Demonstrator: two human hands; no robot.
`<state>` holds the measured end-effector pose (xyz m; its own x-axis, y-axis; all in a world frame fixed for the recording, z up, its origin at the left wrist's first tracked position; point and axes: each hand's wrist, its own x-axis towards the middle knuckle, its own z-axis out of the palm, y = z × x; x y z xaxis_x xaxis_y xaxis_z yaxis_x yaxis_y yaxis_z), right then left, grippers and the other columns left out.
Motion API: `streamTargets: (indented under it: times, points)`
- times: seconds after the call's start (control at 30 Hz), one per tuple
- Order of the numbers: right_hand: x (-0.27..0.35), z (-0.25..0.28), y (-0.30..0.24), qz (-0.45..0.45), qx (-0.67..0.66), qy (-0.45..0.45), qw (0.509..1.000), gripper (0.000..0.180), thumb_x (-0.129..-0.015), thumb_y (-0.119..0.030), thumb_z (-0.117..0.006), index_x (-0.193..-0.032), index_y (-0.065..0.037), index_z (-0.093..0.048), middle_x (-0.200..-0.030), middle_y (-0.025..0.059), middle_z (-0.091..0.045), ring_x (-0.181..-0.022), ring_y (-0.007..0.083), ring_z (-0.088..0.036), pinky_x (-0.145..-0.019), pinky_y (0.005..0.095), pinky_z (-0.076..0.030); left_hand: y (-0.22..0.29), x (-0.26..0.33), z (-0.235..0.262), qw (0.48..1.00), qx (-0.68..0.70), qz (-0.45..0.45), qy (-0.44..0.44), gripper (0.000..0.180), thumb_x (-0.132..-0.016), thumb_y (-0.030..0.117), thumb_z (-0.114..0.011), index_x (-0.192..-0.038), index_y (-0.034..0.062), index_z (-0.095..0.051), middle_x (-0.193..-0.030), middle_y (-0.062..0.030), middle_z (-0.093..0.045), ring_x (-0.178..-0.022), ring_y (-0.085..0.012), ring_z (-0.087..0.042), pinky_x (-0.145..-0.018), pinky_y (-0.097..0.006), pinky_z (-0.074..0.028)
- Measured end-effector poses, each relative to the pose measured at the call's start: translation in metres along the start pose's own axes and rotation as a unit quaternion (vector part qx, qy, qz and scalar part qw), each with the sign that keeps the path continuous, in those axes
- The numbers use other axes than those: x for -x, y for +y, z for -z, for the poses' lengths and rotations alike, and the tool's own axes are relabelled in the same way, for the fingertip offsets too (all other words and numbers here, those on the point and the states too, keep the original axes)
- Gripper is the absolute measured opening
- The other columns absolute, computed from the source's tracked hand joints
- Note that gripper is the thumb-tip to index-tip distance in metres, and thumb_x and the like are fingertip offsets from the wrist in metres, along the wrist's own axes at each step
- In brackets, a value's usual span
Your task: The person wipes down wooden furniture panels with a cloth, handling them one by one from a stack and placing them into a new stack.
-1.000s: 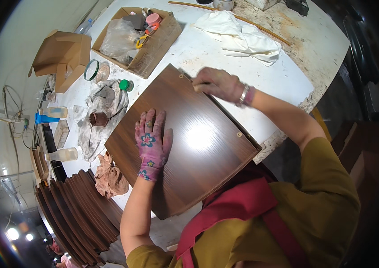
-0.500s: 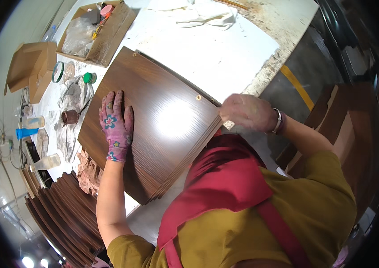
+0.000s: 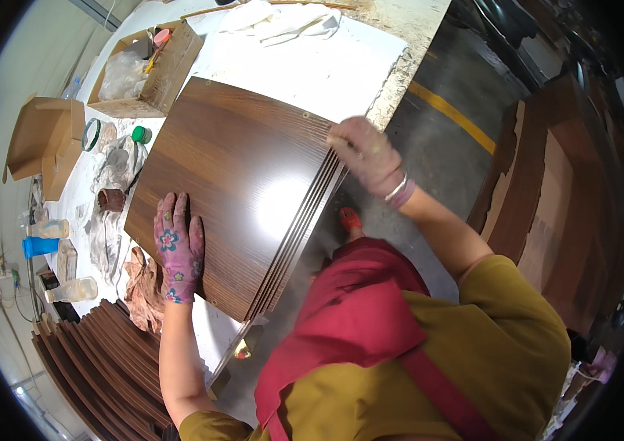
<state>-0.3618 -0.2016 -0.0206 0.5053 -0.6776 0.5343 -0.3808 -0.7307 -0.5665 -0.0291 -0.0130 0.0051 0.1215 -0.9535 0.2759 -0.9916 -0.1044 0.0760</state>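
Note:
A stack of dark brown wood-grain panels (image 3: 231, 162) lies on the white-topped table, its layered edges facing me on the right. My left hand (image 3: 178, 250), in a purple flowered glove, rests flat on the top panel near its left edge, fingers stretched out. At the far right corner of the stack, my gloved right hand (image 3: 369, 156) is curled against the panel edges and slightly smeared by motion. Whatever its fingers hold is hidden. Small round fittings show along the top panel's far edge.
Behind the stack are an open cardboard box (image 3: 172, 81) of odds and ends and a white cloth (image 3: 282, 22). Rags, a green-capped jar (image 3: 141, 134) and bottles crowd the left. Curved brown strips (image 3: 99, 360) are piled lower left; brown panels (image 3: 547, 198) stand at right.
My right hand has moved along the panel edge toward the far corner; the small pale piece seen at its fingers is now hidden. The view has shifted, and the left hand remains flat.

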Motion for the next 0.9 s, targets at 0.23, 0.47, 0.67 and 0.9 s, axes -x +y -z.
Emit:
streamTargets:
  times: [0.23, 0.47, 0.67, 0.9]
  points:
    - [0.038, -0.024, -0.036, -0.058, -0.113, 0.056, 0.990, 0.021, -0.089, -0.015, -0.065, -0.108, -0.006, -0.066, -0.102, 0.0110, -0.064, -0.097, 0.0260, -0.061, -0.087, 0.0362, -0.049, -0.007, 0.010, -0.005, 0.999, 0.017, 0.012, 0.032, 0.045, -0.092, 0.020, -0.060, -0.135, 0.0102, -0.053, -0.138, -0.0159, -0.050, -0.130, -0.0356, -0.044, -0.111, -0.045, -0.033]
    - [0.027, -0.031, -0.024, -0.020, -0.061, 0.144, 0.988, 0.013, -0.086, -0.010, -0.069, -0.097, -0.003, -0.065, -0.090, 0.0082, -0.062, -0.085, 0.0225, -0.060, -0.078, 0.0326, -0.048, -0.004, 0.009, -0.007, 0.999, 0.005, 0.004, 0.039, 0.043, -0.095, 0.025, -0.056, -0.135, 0.0105, -0.053, -0.138, -0.0157, -0.050, -0.131, -0.0351, -0.043, -0.111, -0.044, -0.033]
    - [0.110, -0.101, -0.117, 0.080, 0.094, 0.025, 0.992, 0.019, -0.088, -0.012, -0.060, -0.106, -0.011, -0.064, -0.094, 0.0078, -0.062, -0.091, 0.0275, -0.061, -0.078, 0.0400, -0.053, -0.005, 0.012, -0.006, 0.999, 0.014, 0.011, 0.041, 0.042, -0.095, 0.026, -0.055, -0.134, 0.0106, -0.053, -0.138, -0.0153, -0.050, -0.130, -0.0350, -0.044, -0.110, -0.045, -0.033]
    - [0.141, -0.121, -0.242, 0.138, -0.135, -0.250, 0.949, 0.013, -0.081, -0.015, -0.061, -0.093, -0.011, -0.063, -0.094, 0.0052, -0.059, -0.085, 0.0262, -0.063, -0.070, 0.0398, -0.055, -0.012, 0.009, -0.017, 0.998, 0.022, -0.001, 0.065, 0.040, -0.094, 0.028, -0.055, -0.130, 0.0096, -0.056, -0.135, -0.0156, -0.052, -0.129, -0.0344, -0.045, -0.110, -0.045, -0.033]
